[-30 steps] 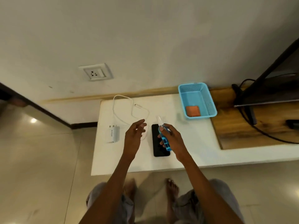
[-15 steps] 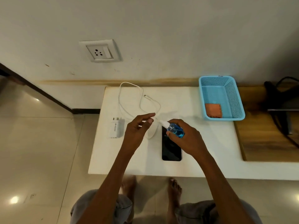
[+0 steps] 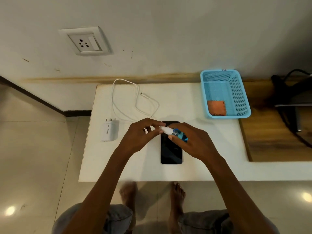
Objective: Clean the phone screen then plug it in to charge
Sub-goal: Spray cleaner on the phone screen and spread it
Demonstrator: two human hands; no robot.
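A black phone [image 3: 170,152] lies screen up on the white table [image 3: 202,149]. Above its top half my right hand [image 3: 190,142] grips a small blue spray bottle [image 3: 179,133], tilted on its side with its white cap [image 3: 166,129] pointing left. My left hand [image 3: 141,135] pinches that white cap with fingertips and thumb. A white charger adapter [image 3: 108,130] lies at the table's left, and its white cable [image 3: 135,100] loops behind the hands. An orange cloth [image 3: 217,108] sits in the blue basket [image 3: 239,92].
A white wall socket [image 3: 86,42] is on the wall above the table's left end. A wooden surface [image 3: 273,137] with black cables adjoins the table on the right. My bare feet stand on the tiled floor below the table's near edge.
My left hand has closed in from the left and now pinches the bottle's white cap. The camera has moved closer and tilted down.
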